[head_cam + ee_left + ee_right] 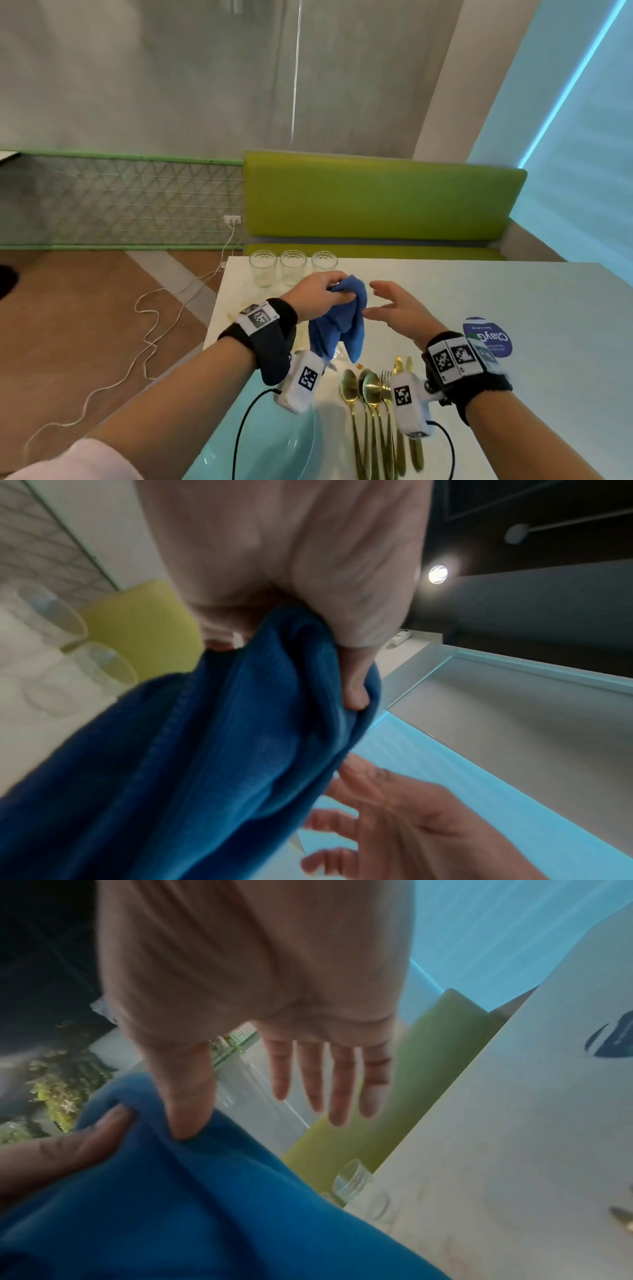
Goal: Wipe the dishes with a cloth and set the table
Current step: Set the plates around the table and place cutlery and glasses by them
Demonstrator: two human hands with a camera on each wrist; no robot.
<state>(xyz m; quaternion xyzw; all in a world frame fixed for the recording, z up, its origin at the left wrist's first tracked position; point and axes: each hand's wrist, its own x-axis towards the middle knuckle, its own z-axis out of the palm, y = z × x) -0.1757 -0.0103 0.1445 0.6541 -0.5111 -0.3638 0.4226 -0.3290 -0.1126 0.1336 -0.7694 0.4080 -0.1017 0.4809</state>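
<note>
Left hand (320, 294) grip bunched on blue cloth (337, 329) | right hand (394, 308) spread, thumb touching it | risk: dangling cloth snags gold cutlery (373, 411) near worktop's front edge

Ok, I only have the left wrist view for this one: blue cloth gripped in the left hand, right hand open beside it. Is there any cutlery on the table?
Observer: Yes. The head view shows gold-coloured metal cutlery, spoons, a fork and knives, lying side by side on the white table near the person.
Operator: My glasses are a blur. How many?
Observer: Three clear textured drinking glasses stand in a row at the table's far left edge.
Operator: Any dish out yet?
Observer: A glossy turquoise dish lies at the near edge, left of the cutlery, partly cut off by the frame.
</note>
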